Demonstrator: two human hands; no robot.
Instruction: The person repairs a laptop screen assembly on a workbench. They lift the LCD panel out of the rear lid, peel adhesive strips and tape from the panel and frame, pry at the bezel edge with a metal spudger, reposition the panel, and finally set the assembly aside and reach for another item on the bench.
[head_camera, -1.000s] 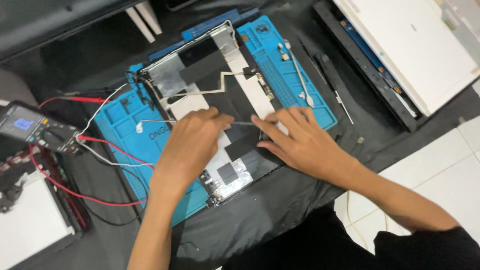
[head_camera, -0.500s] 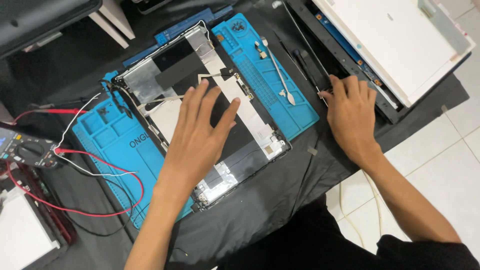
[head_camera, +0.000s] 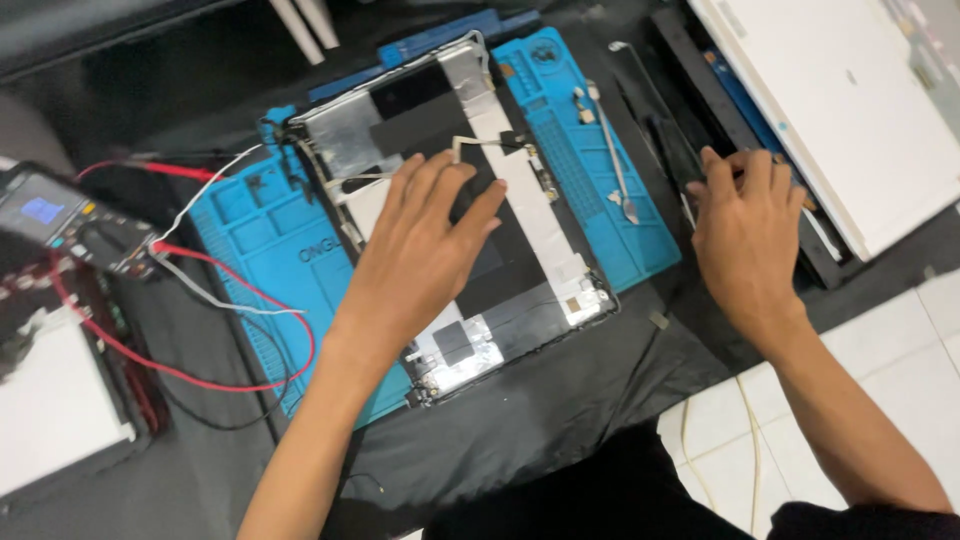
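The left hand is pressing flat, fingers apart, on the opened screen panel; at 3 o'clock the right hand is touching thin tools, its grip hidden; steady pressure is better, I think.

Far left of the left grip, a meter's small rectangular screen glows blue within its dark case.

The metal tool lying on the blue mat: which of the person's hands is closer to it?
Right. The right hand lies just beside the metal tool, off the blue mat's edge. The left hand lies flat on the opened panel, farther off.
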